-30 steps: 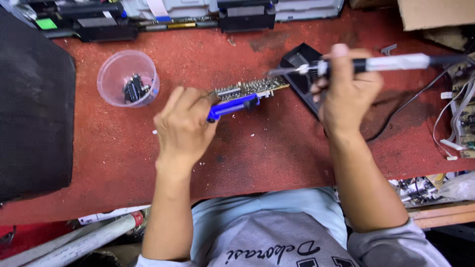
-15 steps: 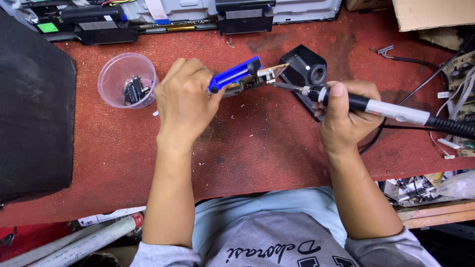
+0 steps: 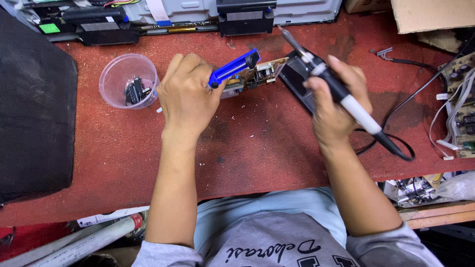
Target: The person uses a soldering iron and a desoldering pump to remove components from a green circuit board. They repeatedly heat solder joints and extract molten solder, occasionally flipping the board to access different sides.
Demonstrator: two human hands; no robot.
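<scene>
Both hands are closed: left hand [image 3: 190, 96] clamps the blue desoldering pump [image 3: 232, 68] against the circuit board [image 3: 257, 73] on the red bench [image 3: 257, 143], while right hand [image 3: 336, 106] lifts the soldering iron [image 3: 324, 76] clear, tip raised away.

Beyond the left hand [image 3: 190, 96], at the far left edge of the bench: a small green label [image 3: 49, 28], rectangular, on a dark flat device. Farther right along the same far edge, beyond both hands: a white ribbon strip [image 3: 157, 10] with a blue end. Up and right of the right hand [image 3: 336, 106]: a brown cardboard box [image 3: 430, 15], plain, corner cut off by the frame. Near the left elbow, low down: a white printed label [image 3: 106, 216], long and narrow.
</scene>
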